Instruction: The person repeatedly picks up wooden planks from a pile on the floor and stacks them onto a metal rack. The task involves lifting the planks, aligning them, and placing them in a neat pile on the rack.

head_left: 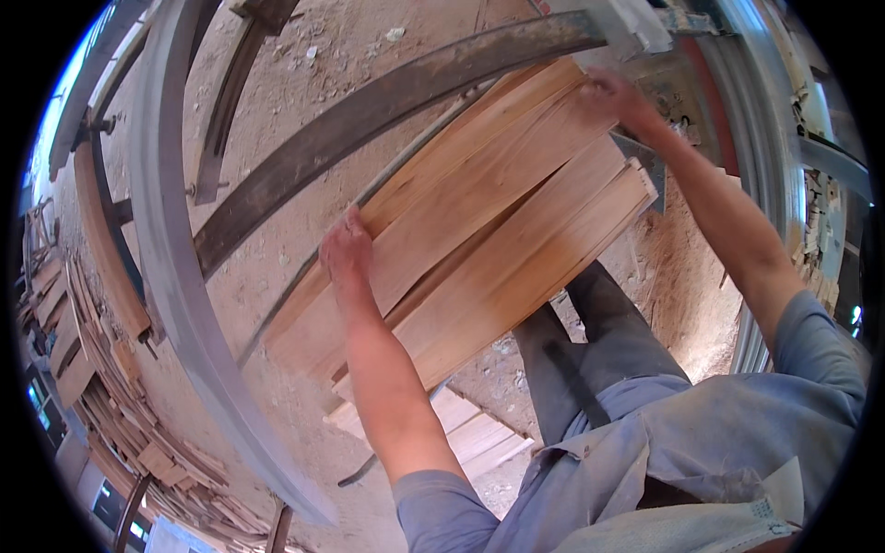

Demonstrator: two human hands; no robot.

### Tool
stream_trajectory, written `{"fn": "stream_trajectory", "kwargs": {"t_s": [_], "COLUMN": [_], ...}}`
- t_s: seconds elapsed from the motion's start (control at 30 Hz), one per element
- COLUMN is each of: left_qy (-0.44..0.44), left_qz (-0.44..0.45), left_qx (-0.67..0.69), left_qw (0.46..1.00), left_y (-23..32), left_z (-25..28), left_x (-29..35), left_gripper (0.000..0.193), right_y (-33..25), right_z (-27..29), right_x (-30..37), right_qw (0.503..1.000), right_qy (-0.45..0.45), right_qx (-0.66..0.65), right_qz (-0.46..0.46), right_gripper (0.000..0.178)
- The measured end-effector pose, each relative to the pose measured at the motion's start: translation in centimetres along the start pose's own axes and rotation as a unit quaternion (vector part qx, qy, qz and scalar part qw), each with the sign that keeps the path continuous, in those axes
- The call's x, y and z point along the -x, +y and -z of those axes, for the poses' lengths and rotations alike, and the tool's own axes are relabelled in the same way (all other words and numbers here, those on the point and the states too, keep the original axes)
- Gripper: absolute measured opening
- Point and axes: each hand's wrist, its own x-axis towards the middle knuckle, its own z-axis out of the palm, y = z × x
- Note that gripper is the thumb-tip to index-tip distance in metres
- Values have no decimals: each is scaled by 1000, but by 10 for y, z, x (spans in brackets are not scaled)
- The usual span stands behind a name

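Note:
Several pale brown wooden boards [489,198] lie side by side in front of me, slanting from the lower left up to the upper right. Dark gaps show between some of them. My left hand [348,244] is closed over the far long edge of the outermost board, near its left part. At the upper right end of the same board is my right hand [610,97], its fingers curled round the end and slightly blurred. The fingertips of both hands are partly hidden. What supports the boards is mostly covered by them.
A curved-looking dark metal beam [369,134] runs just beyond the boards. To the left stands a grey metal post [171,184]. Stacked wood offcuts [120,405] fill the far left. More short boards [475,429] lie low beneath my left arm, on the dusty ground.

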Motion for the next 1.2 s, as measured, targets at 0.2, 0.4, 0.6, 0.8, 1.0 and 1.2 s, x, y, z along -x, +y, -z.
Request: {"fn": "stream_trajectory", "kwargs": {"t_s": [0.2, 0.4, 0.6, 0.8, 1.0, 1.2], "left_qy": [12, 31, 39, -36, -124, 28], "left_qz": [32, 39, 41, 64, 11, -135], "left_qx": [-23, 22, 45, 85, 47, -261], "left_qw": [999, 999, 997, 994, 991, 955], "left_y": [6, 5, -4, -27, -17, -75], "left_z": [-2, -11, -21, -11, -5, -61], "left_x": [29, 44, 41, 34, 25, 42], "left_gripper": [59, 60, 63, 66, 72, 50], "right_y": [-19, -1, 11, -9, 18, 53], "right_z": [-34, -33, -22, -45, -52, -39], "right_x": [21, 28, 28, 56, 62, 236], "right_qw": [995, 997, 998, 990, 989, 989], "right_qy": [72, 58, 16, 60, 130, -7], "right_qx": [76, 41, -47, -124, 59, 107], "right_qz": [4, -36, -41, -39, -34, -106], "right_gripper": [78, 86, 89, 84, 86, 70]}}
